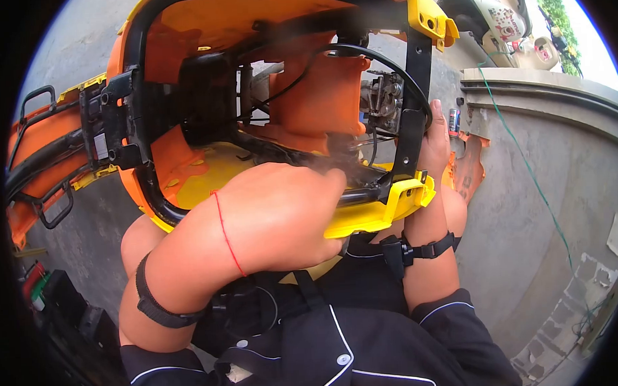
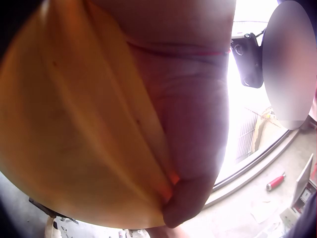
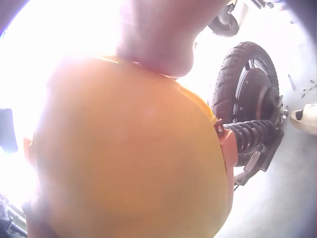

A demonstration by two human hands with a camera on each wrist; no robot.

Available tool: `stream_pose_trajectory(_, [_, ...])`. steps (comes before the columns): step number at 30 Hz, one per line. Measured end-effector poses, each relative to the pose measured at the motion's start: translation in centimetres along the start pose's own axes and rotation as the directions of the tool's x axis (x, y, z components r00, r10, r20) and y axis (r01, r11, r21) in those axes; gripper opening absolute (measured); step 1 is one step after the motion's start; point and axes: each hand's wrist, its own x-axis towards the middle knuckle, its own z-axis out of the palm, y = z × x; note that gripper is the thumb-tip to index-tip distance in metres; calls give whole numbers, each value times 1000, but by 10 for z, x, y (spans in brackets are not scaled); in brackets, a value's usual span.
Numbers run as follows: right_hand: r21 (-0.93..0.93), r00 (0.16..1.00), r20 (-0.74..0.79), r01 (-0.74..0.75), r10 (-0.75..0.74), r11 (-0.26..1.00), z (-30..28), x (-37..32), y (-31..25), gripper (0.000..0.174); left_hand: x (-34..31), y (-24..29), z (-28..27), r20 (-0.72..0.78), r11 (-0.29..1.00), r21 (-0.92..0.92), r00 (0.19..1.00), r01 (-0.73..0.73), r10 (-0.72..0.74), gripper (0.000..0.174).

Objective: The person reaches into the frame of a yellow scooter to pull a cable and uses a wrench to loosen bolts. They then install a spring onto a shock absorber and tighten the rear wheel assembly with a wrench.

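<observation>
L hand (image 1: pixel 293 212) gripping rim of yellow-orange plastic body shell (image 1: pixel 216 177) held between hands, R hand (image 1: pixel 435 144) by black metal frame (image 1: pixel 410 138), grip unclear; prob. steadying step, next needs firm bracing.

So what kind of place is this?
Maybe a spot for fixing vehicles: an orange-and-yellow vehicle body has its insides showing, and a wheel is beside a coil spring.

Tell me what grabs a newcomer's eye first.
Probably the big orange-and-yellow bodywork, filling the upper middle of the head view. Next, the left hand gripping its lower yellow edge, a red string around the wrist. In the right wrist view, a dark wheel stands out at upper right.
</observation>
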Motion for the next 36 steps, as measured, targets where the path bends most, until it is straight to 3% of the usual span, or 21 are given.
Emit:
stream_pose_trajectory(3, [16, 999, 39, 7, -8, 1000, -7, 11, 5, 37, -1, 0, -1, 9, 1000, 3, 1000, 4, -4, 45])
stream_pose_trajectory(6, [72, 997, -36, -61, 64, 996, -8, 18, 7, 37, -1, 1, -4, 23, 1000, -2, 1000, 17, -17, 45])
stream_pose_trajectory(8, [306, 996, -85, 1, 27, 952, -25, 28, 11, 36, -1, 1, -3, 34, 1000, -7, 999, 28, -28, 45])
stream_pose_trajectory(14, [315, 968, -29, -226, 248, 922, -31, 37, 25, 35, -1, 0, -2, 11, 1000, 0, 1000, 12, -12, 45])
stream_pose_trajectory(18, [355, 967, -3, -237, 255, 904, -27, 42, 33, 33, -1, 0, -1, -3, 1000, -2, 1000, 5, -5, 44])
stream_pose_trajectory(20, [378, 933, 152, -361, 328, 852, -27, 39, 33, 37, -2, 0, -1, -6, 1000, 5, 1000, 4, -4, 44])
stream_pose_trajectory(21, [378, 933, 151, -359, 325, 853, -27, 38, 34, 37, -2, 0, 0, -13, 1000, 7, 1000, 2, -2, 44])
stream_pose_trajectory(23, [471, 862, 370, -496, 347, 729, -33, 38, 41, 46, -2, 1, 0, -22, 1000, 10, 1000, -3, 4, 44])
stream_pose_trajectory(24, [558, 797, 540, -580, 271, 594, -38, 43, 48, 48, -2, 1, 1, -22, 1000, 9, 1000, 1, 0, 44])
stream_pose_trajectory(27, [558, 780, 577, -594, 243, 579, -42, 49, 55, 51, -2, 0, 1, -26, 1000, 12, 1000, 3, -3, 44])
stream_pose_trajectory(31, [520, 844, 466, -504, 265, 690, -26, 37, 43, 50, -2, -1, 2, -41, 1000, 18, 999, -6, 7, 45])
stream_pose_trajectory(33, [400, 949, 135, -314, 283, 861, -21, 35, 41, 26, -3, -2, 2, -42, 1000, 18, 999, -7, 8, 44])
stream_pose_trajectory(34, [400, 949, 137, -315, 284, 861, -27, 39, 46, 26, -3, -2, 2, -41, 1000, 17, 999, -9, 9, 44])
stream_pose_trajectory(36, [423, 970, 240, -141, 39, 895, -43, 50, 58, 26, -2, -1, 2, -35, 1000, 14, 999, -6, 6, 44])
